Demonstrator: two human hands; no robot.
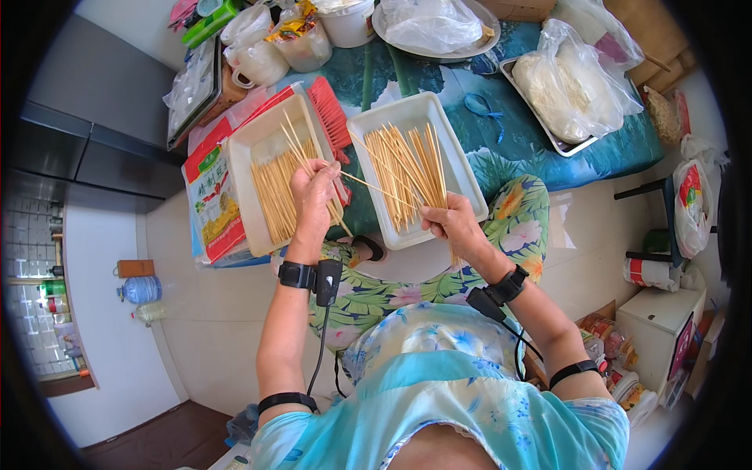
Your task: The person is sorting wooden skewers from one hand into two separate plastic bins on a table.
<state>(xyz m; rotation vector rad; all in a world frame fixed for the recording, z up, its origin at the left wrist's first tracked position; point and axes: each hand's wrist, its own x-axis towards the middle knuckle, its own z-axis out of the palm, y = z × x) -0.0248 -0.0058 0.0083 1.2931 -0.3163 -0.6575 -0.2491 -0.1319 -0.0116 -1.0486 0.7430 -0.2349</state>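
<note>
Several thin bamboo skewers [295,143] are pinched in my left hand [312,197], above the cream plastic tray [267,135]. Their lower ends stick out past the tray's near side. One single skewer [376,187] slants from my left fingertips to my right thumb. My right hand [455,222] grips a fanned bundle of skewers [433,167] at the near right side of the white plastic tray [464,176]. Loose skewers [382,161] lie in the white tray, and a row of skewers [269,200] lies in the cream one.
A red-bristled brush [329,111] lies between the trays. Under the cream tray is a printed plastic sack [214,200]. A blue cord [484,111] lies on the patterned tablecloth [423,82]. Farther right, a bagged pale mass [561,88] sits on a metal tray [567,147].
</note>
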